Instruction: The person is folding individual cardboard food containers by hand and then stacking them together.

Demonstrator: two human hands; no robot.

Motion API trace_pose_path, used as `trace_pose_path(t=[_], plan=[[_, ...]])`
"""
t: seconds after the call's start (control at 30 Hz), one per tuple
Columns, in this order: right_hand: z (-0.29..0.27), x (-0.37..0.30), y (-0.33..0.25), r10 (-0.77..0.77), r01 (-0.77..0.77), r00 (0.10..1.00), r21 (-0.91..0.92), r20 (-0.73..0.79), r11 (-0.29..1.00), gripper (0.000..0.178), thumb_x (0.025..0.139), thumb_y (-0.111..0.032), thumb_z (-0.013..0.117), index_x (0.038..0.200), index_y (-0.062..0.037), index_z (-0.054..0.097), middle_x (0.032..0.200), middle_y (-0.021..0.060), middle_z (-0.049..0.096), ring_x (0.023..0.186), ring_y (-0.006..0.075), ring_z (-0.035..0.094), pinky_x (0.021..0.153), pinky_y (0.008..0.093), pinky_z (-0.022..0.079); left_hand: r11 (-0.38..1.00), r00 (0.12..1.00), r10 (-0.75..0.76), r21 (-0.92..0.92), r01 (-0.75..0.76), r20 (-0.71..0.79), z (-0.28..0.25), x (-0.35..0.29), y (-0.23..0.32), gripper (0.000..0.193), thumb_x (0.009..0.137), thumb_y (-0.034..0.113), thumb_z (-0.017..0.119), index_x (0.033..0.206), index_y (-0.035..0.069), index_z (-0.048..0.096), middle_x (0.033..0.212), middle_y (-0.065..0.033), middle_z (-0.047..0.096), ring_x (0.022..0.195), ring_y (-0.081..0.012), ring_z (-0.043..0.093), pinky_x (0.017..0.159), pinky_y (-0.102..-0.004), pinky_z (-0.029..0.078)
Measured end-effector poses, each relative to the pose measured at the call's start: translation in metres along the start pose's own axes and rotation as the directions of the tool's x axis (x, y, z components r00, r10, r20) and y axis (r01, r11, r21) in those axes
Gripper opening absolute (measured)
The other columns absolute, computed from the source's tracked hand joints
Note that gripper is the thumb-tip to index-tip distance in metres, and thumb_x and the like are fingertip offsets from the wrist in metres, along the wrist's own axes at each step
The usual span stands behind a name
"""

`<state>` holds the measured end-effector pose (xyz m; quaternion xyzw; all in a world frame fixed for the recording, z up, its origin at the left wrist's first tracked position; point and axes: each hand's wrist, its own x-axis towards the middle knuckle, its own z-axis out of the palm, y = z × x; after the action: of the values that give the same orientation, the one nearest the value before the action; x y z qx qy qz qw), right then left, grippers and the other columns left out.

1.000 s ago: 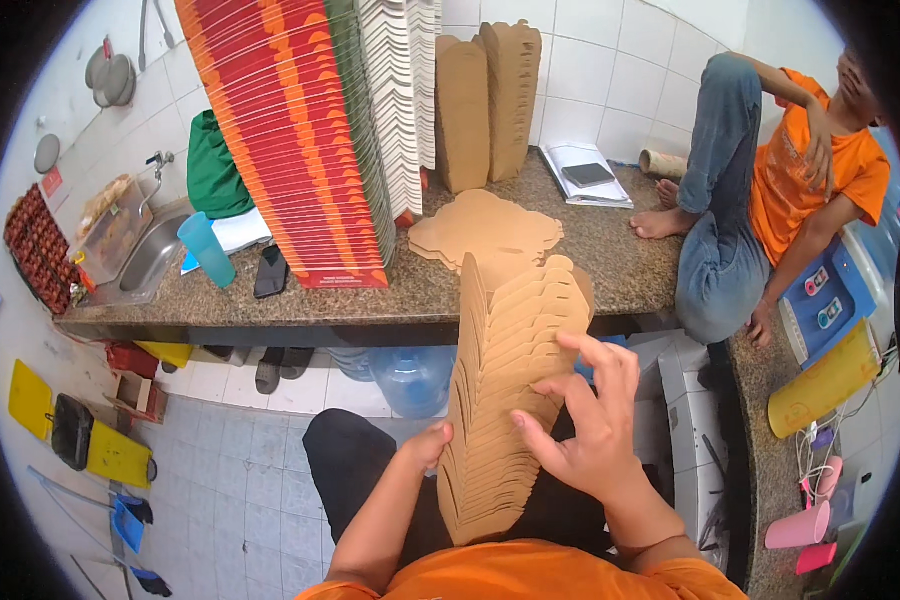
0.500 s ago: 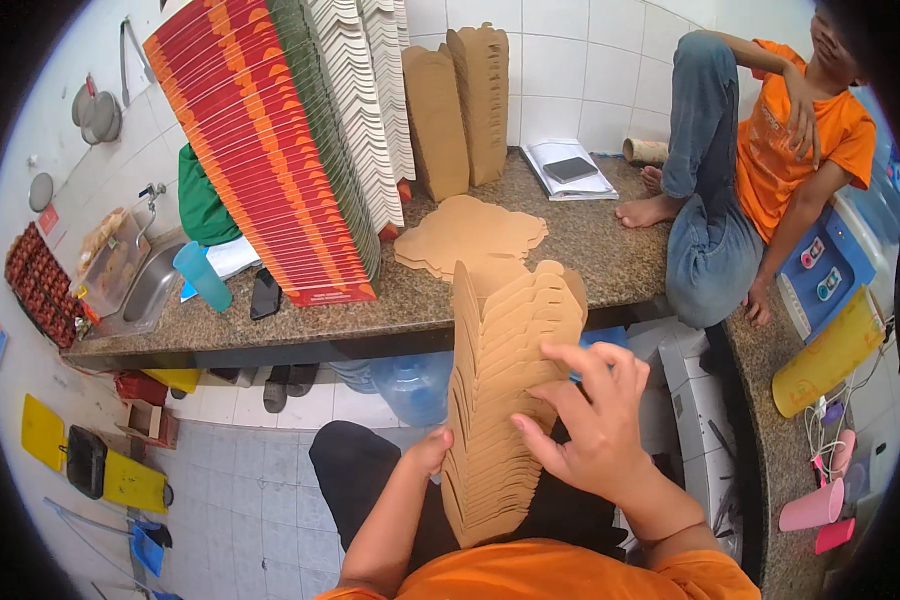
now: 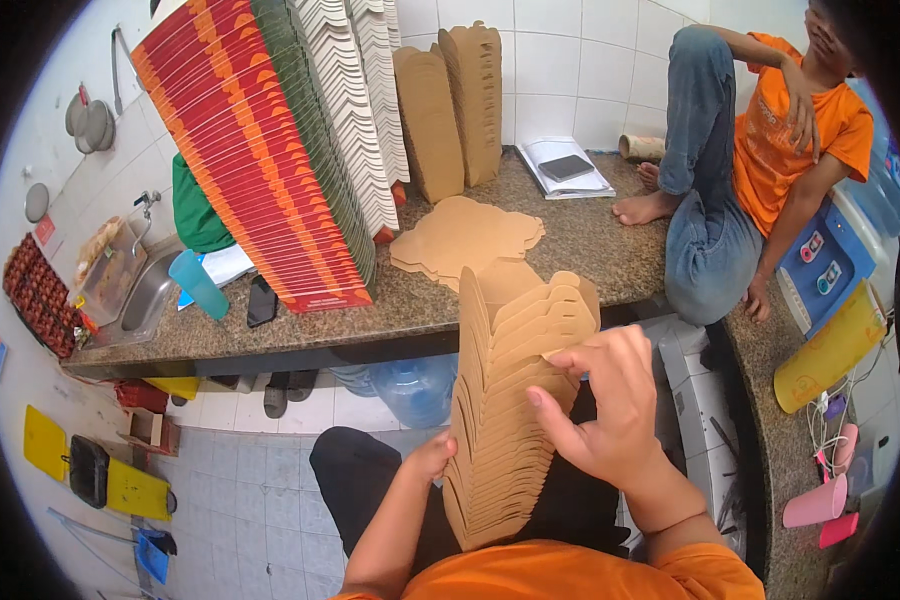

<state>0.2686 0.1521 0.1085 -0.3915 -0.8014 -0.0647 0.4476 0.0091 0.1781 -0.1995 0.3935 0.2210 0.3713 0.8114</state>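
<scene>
One speckled bench [image 3: 605, 245] stretches before you, carrying a tall red-and-white stack [image 3: 260, 160] of nested cartons. Your brown carton stack [image 3: 510, 410] leans between your hands, in front of the bench, its top near the bench edge. Two smaller brown stacks [image 3: 478, 105] stand farther back, with flat brown sheets [image 3: 465, 238] nearer you. Your right grip [image 3: 615, 410] is spread, thumb and forefinger apart at the stack's right side; your left grip [image 3: 430, 457] meets its left side, whether clamped you cannot tell.

Wide downward view, head height
</scene>
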Motion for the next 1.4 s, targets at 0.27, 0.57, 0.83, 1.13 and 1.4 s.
trace_pose_path(t=[0.27,0.57,0.83,1.13,1.4], plan=[[-0.002,0.010,0.001,-0.055,0.048,0.998,-0.136,-0.043,0.989,0.035,0.075,-0.026,0.087,0.099,-0.0090,0.067,0.132,0.0133,0.061,0.113,0.0354,0.051,0.095,0.0479,0.034,0.999,0.999,-0.046,-0.011,0.047,0.018,0.002,0.000,0.004,0.131,0.071,0.078,0.082,0.163,0.000,0.030,0.160,-0.0144,0.046,0.146,-0.0257,0.046,0.117,-0.0417,0.041],[-0.009,0.013,0.005,-0.034,0.033,0.999,-0.043,-0.025,0.999,0.039,0.077,-0.020,0.088,0.107,-0.0069,0.067,0.123,0.0138,0.062,0.102,0.0283,0.059,0.090,0.0423,0.042,1.000,1.000,-0.013,0.011,0.013,0.026,0.000,0.005,0.001,0.129,0.073,0.077,0.081,0.161,-0.003,0.032,0.157,-0.0152,0.050,0.143,-0.0248,0.049,0.115,-0.0414,0.044],[-0.024,0.025,0.008,0.174,-0.166,0.985,0.430,0.022,0.887,0.077,0.082,-0.008,0.084,0.151,0.0044,0.050,0.099,0.0107,0.073,0.073,0.0128,0.063,0.073,0.0263,0.053,1.000,0.998,0.028,-0.008,-0.028,0.056,-0.002,-0.003,0.006,0.123,0.078,0.070,0.083,0.162,-0.003,0.031,0.158,-0.0160,0.047,0.146,-0.0268,0.045,0.117,-0.0421,0.039],[-0.039,0.044,0.010,0.109,-0.126,0.991,0.283,0.073,0.951,0.050,0.079,-0.009,0.085,0.125,0.0019,0.068,0.080,0.0056,0.057,0.065,0.0138,0.052,0.061,0.0280,0.045,0.983,0.994,0.052,0.169,-0.068,0.099,0.022,-0.006,0.044,0.124,0.078,0.067,0.085,0.163,-0.003,0.028,0.159,-0.0143,0.047,0.147,-0.0261,0.044,0.119,-0.0423,0.037],[-0.058,0.036,0.005,-0.200,-0.045,0.931,0.640,0.304,0.767,0.037,0.074,-0.029,0.093,0.092,-0.0017,0.076,0.120,0.0201,0.063,0.101,0.0319,0.063,0.086,0.0407,0.048,0.966,0.997,-0.042,0.258,0.025,0.063,0.024,-0.079,0.131,0.131,0.075,0.064,0.088,0.164,-0.004,0.022,0.162,-0.0130,0.042,0.149,-0.0230,0.040,0.121,-0.0411,0.033]])
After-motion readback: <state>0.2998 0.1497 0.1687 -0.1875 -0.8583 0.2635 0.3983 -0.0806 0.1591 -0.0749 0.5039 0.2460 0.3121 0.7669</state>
